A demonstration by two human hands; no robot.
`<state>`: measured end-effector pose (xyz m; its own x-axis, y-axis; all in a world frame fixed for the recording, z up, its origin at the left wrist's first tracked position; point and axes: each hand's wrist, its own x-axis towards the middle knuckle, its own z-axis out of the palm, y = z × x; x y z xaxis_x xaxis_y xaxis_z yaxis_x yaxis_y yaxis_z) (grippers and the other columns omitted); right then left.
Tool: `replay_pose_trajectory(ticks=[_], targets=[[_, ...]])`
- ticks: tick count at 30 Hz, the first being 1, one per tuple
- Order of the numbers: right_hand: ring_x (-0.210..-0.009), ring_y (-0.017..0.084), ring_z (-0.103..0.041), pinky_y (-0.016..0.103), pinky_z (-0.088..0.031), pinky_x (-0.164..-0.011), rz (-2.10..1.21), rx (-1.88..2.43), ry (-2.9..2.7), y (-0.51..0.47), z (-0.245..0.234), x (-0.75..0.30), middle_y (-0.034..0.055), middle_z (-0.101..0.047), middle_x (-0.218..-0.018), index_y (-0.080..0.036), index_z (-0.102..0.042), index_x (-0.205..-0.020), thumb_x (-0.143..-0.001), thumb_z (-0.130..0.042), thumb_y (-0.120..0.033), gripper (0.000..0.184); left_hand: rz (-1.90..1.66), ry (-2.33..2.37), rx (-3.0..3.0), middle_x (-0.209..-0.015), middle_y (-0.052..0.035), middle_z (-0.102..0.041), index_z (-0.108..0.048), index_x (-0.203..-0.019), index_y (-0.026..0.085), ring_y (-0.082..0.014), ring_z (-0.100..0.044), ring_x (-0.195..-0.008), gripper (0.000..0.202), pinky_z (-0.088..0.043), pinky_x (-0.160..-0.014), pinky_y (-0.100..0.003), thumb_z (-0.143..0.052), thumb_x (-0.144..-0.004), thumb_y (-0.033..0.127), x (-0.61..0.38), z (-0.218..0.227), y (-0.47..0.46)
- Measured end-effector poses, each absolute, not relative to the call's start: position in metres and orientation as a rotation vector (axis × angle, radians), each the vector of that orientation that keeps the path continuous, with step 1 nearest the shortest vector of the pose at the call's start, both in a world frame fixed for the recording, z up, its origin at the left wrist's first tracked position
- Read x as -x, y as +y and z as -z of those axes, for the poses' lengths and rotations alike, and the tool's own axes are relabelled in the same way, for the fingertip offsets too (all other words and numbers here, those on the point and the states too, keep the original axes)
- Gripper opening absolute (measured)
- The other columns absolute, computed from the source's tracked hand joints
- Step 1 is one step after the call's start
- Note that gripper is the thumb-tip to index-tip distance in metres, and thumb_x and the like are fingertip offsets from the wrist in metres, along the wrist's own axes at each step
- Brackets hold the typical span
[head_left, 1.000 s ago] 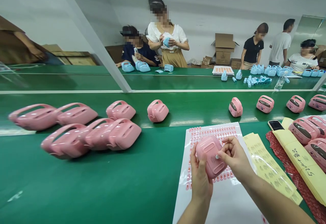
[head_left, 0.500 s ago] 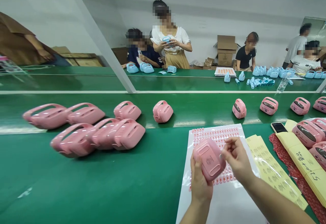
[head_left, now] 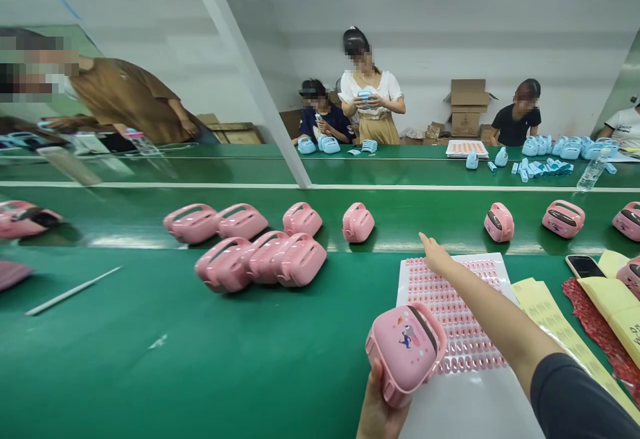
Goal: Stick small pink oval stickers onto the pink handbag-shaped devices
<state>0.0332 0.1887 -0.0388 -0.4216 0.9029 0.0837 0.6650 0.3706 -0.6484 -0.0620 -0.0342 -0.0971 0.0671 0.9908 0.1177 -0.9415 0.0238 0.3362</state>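
Observation:
My left hand [head_left: 383, 399] grips a pink plastic case with a handle [head_left: 406, 352] by its lower edge. Its face, printed with a small cartoon figure and crossed by a dark strip, is turned up. Above the far edge of the white sticker sheet [head_left: 453, 312], my right hand [head_left: 436, 256] reaches out with a finger extended and no object visible in it. Rows of small pink-and-red oval stickers cover the sheet. Beyond that hand, a single pink case [head_left: 359, 223] stands apart, left of the fingertips.
More pink cases [head_left: 225, 264] cluster at left. A white stick [head_left: 74, 291] lies nearby. To the right are yellow label sheets [head_left: 530, 299], a phone [head_left: 585, 266] and red bubble wrap [head_left: 583, 299]. Across the bench, co-workers handle blue cases; a slanted post [head_left: 250, 72] rises between.
My left hand has turned the case from its labelled underside to its printed face and lowered it. My right hand has left the case and stretched forward. The view has swung left.

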Motion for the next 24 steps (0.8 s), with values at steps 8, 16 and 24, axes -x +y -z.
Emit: replay_pose_trajectory(ticks=[8,16,24], targets=[[-0.092,0.02,-0.056,0.04,-0.041,-0.09,-0.737,1.291,-2.167,0.176,0.031,-0.037,0.0119,-0.05,-0.106,-0.018,-0.033,-0.138,-0.071,-0.039,0.011,0.073,-1.494,-0.096,-0.372,-0.125,-0.0174,-0.057,-0.058,-0.12,0.017,-0.0321,-0.049,-0.118,0.054,-0.039,-0.098,-0.044,-0.034,-0.088,0.052,0.07,0.092,-0.01],[-0.071,0.011,-0.06,0.032,-0.052,-0.072,-1.328,0.863,-1.526,0.088,0.002,-0.067,0.0024,-0.05,-0.098,-0.03,-0.033,-0.136,-0.072,-0.06,-0.015,0.071,-1.657,0.05,-0.182,-0.111,-0.0148,-0.067,-0.06,-0.114,0.015,-0.0287,-0.061,-0.104,0.039,-0.05,-0.086,-0.039,-0.044,-0.082,0.03,0.058,0.068,0.008],[-0.058,0.006,-0.056,0.026,-0.051,-0.069,-1.553,0.729,-1.013,0.03,-0.009,-0.061,-0.0039,-0.051,-0.084,-0.028,-0.045,-0.125,-0.056,-0.073,-0.018,0.075,-1.723,0.249,0.154,-0.092,-0.0156,-0.07,-0.049,-0.122,0.01,-0.0257,-0.068,-0.079,0.053,-0.056,-0.068,-0.033,-0.05,-0.075,0.035,0.031,0.045,0.011]])
